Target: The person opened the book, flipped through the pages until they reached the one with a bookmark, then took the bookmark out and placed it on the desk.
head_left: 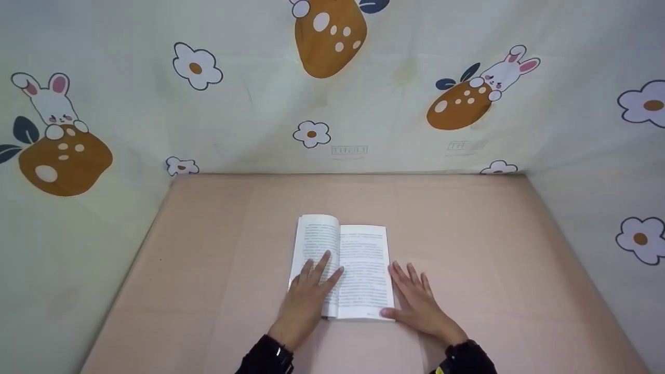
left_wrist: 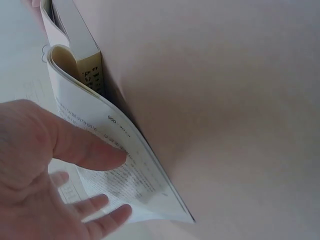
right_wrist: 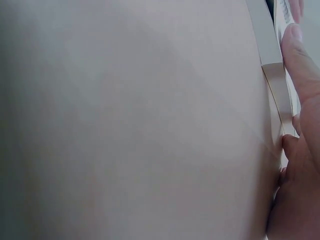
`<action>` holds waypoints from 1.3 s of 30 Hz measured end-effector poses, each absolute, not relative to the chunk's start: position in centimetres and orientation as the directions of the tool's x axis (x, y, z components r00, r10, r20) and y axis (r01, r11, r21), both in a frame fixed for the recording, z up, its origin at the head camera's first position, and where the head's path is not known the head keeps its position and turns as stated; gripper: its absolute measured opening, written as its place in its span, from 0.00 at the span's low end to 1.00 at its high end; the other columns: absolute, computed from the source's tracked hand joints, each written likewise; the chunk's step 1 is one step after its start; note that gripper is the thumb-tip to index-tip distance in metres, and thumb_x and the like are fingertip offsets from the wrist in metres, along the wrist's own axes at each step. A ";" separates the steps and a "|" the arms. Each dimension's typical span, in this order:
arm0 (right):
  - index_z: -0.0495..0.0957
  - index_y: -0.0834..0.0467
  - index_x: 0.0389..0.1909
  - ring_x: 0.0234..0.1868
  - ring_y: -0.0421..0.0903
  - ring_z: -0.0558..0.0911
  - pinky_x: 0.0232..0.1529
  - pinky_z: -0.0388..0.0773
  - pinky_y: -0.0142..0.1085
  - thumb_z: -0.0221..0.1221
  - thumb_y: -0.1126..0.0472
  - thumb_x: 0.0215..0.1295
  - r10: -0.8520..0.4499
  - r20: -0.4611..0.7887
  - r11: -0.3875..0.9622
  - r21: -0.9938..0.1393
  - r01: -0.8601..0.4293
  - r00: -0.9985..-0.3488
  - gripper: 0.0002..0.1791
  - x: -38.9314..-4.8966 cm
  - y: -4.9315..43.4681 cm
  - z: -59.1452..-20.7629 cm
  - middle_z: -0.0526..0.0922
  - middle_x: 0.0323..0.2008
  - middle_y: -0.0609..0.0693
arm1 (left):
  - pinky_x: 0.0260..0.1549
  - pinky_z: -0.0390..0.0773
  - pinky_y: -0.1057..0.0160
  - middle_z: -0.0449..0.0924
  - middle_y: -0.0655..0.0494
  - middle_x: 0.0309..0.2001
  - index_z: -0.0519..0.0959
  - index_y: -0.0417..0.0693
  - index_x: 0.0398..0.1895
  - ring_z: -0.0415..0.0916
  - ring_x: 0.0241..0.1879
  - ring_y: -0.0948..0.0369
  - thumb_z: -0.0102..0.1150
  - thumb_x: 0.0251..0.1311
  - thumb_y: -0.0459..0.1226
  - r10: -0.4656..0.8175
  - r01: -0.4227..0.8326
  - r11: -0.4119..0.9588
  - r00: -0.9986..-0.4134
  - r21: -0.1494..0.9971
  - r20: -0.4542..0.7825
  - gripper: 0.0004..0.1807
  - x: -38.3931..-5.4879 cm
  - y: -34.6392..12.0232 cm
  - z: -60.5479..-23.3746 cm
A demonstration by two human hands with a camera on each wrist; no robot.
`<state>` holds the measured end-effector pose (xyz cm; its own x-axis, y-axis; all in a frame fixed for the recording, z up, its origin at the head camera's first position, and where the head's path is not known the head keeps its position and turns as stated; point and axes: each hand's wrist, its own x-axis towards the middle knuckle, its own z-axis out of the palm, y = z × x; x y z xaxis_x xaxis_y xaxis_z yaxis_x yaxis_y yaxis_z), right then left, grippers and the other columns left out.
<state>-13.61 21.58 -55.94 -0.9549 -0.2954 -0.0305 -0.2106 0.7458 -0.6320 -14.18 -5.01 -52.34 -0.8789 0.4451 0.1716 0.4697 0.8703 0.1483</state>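
Note:
An open book [head_left: 358,259] with printed pages lies flat in the middle of the pink table [head_left: 493,244]. My left hand [head_left: 310,291] presses flat on the left page with straight fingers; the left wrist view shows that hand [left_wrist: 55,175] on the curved page of the book [left_wrist: 120,160]. My right hand [head_left: 415,298] lies flat on the table at the book's right edge, thumb against the near right corner. In the right wrist view the right hand [right_wrist: 300,150] touches the edge of the book [right_wrist: 274,75].
Cream cloth walls printed with rabbits and flowers [head_left: 332,88] close off the table at the back and on both sides. Bare pink tabletop [head_left: 208,244] surrounds the book.

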 end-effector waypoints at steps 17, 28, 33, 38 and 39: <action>0.50 0.58 0.71 0.73 0.63 0.41 0.67 0.29 0.61 0.60 0.38 0.52 -0.300 -0.013 0.744 -0.628 -0.225 -0.954 0.51 -13.6 21.6 -55.9 0.49 0.72 0.56 | 0.58 0.68 0.46 0.58 0.39 0.67 0.73 0.41 0.57 0.58 0.66 0.44 0.54 0.53 0.24 0.429 0.429 0.867 -0.901 0.253 0.059 0.25 -14.2 -3.2 -51.5; 0.49 0.59 0.71 0.72 0.64 0.42 0.66 0.30 0.62 0.62 0.39 0.51 -0.304 -0.010 0.732 -0.642 -0.227 -0.953 0.53 -13.7 21.7 -56.0 0.50 0.72 0.57 | 0.56 0.70 0.46 0.59 0.35 0.66 0.74 0.47 0.57 0.60 0.64 0.42 0.60 0.51 0.55 0.435 0.435 0.871 -0.899 0.228 0.055 0.32 -14.2 -3.0 -52.2; 0.47 0.57 0.72 0.73 0.63 0.40 0.67 0.28 0.61 0.62 0.39 0.50 -0.302 -0.024 0.726 -0.654 -0.214 -0.953 0.54 -13.8 21.8 -56.0 0.48 0.73 0.55 | 0.53 0.71 0.44 0.59 0.33 0.65 0.74 0.54 0.57 0.60 0.63 0.40 0.61 0.45 0.60 0.460 0.460 0.866 -0.887 0.198 0.049 0.36 -14.2 -3.0 -52.1; 0.46 0.57 0.72 0.73 0.63 0.39 0.67 0.27 0.60 0.63 0.39 0.50 -0.312 -0.030 0.711 -0.670 -0.212 -0.950 0.55 -13.7 21.9 -55.8 0.47 0.73 0.55 | 0.53 0.70 0.43 0.58 0.31 0.65 0.74 0.57 0.58 0.60 0.63 0.38 0.61 0.42 0.62 0.466 0.464 0.867 -0.884 0.183 0.036 0.38 -14.2 -3.0 -52.0; 0.46 0.56 0.72 0.73 0.62 0.39 0.67 0.27 0.60 0.63 0.39 0.50 -0.312 -0.040 0.711 -0.672 -0.206 -0.949 0.55 -13.7 21.9 -55.7 0.47 0.73 0.55 | 0.53 0.71 0.43 0.58 0.31 0.65 0.74 0.57 0.58 0.60 0.63 0.38 0.61 0.41 0.62 0.466 0.465 0.868 -0.884 0.176 0.037 0.38 -14.1 -2.9 -52.0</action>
<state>-13.73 21.87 -55.71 -0.9493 -0.3119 -0.0396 -0.2057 0.7112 -0.6723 -14.13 -2.94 -51.97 -0.8839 0.4663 0.0365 0.4650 0.8676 0.1759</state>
